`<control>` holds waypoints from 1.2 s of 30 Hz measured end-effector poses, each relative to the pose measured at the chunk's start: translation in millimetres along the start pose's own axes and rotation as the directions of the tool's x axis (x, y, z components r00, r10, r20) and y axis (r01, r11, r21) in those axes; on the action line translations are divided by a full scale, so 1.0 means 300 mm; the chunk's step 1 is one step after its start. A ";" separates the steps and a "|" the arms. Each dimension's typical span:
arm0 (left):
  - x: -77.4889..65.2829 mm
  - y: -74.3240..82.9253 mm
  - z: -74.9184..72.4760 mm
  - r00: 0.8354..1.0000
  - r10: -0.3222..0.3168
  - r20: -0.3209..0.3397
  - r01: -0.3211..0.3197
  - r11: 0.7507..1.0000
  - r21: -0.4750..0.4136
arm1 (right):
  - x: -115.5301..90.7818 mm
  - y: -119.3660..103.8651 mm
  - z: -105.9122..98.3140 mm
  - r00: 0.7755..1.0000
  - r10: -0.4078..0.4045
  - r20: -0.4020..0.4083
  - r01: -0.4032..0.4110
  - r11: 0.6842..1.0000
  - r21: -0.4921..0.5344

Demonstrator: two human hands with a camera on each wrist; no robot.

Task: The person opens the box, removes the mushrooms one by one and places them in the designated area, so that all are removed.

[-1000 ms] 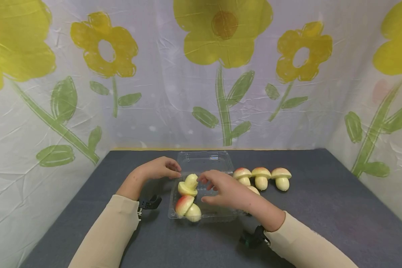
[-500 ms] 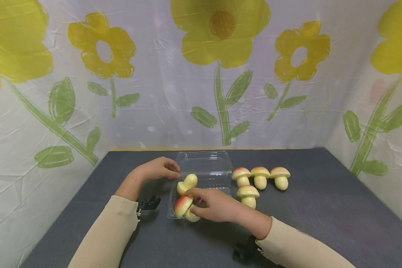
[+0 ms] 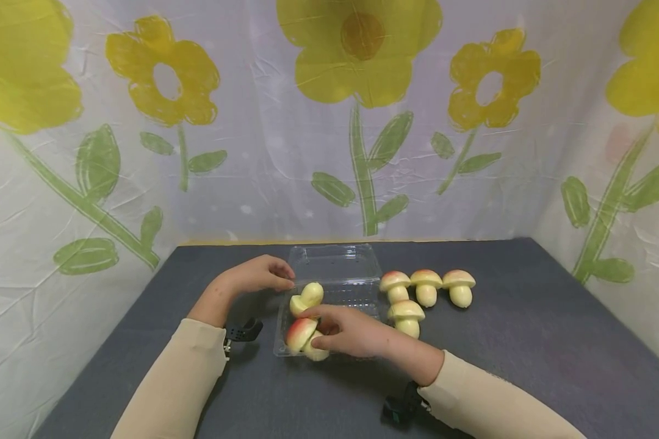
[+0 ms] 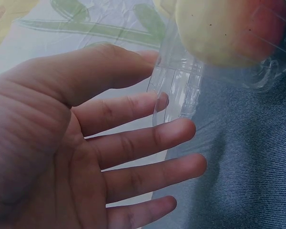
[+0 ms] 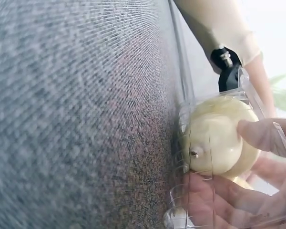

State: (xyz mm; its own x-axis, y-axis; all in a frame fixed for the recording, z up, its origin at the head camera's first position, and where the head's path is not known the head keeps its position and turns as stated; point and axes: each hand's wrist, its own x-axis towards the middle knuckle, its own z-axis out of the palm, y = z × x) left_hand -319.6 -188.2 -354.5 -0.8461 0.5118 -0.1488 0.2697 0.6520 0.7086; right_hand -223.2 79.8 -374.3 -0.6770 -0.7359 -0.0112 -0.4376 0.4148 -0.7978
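Note:
A clear plastic clamshell box [image 3: 362, 297] lies with its lid [image 3: 335, 261] folded back. Two mushroom-shaped pieces are in its left side, cream with a reddish cap. My right hand [image 3: 352, 332] pinches the front mushroom [image 3: 301, 335], thumb against the stem side. The right wrist view shows this mushroom [image 5: 214, 143] through the clear wall, between thumb and fingers. Behind it, the other mushroom [image 3: 312, 294] lies with its stem up. At the box's back left corner is my left hand [image 3: 255, 275], its fingers extended, thumb and index fingertips at the plastic edge [image 4: 176, 95].
Right of the box, a row of three mushrooms [image 3: 426, 286] stands on the dark table [image 3: 505, 353], with one more mushroom [image 3: 407, 317] in front of the row, close to the box. A flowered cloth [image 3: 274, 158] hangs behind the table.
My right hand has come down and toward me from over the box onto the front mushroom, baring the loose mushroom right of the box. The left hand stays in place.

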 end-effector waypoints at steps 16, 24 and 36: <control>-0.001 -0.001 0.005 1.000 0.001 -0.008 -0.001 1.000 -0.009 | -0.010 -0.018 -0.027 0.996 0.051 -0.073 -0.052 0.999 -0.015; -0.002 0.000 0.000 1.000 0.001 -0.005 -0.001 1.000 -0.014 | -0.030 -0.039 -0.082 0.996 0.059 -0.069 -0.063 0.996 -0.055; -0.001 0.001 0.002 1.000 -0.001 0.002 0.001 1.000 -0.008 | -0.085 -0.068 -0.210 0.994 0.096 -0.042 -0.094 0.994 0.050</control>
State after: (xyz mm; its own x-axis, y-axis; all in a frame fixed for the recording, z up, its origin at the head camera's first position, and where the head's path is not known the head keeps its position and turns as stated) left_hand -318.9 -187.6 -354.7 -0.8457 0.5120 -0.1506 0.2654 0.6482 0.7137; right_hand -234.2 123.9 -319.7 -0.7404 -0.6693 -0.0622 -0.3420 0.4547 -0.8224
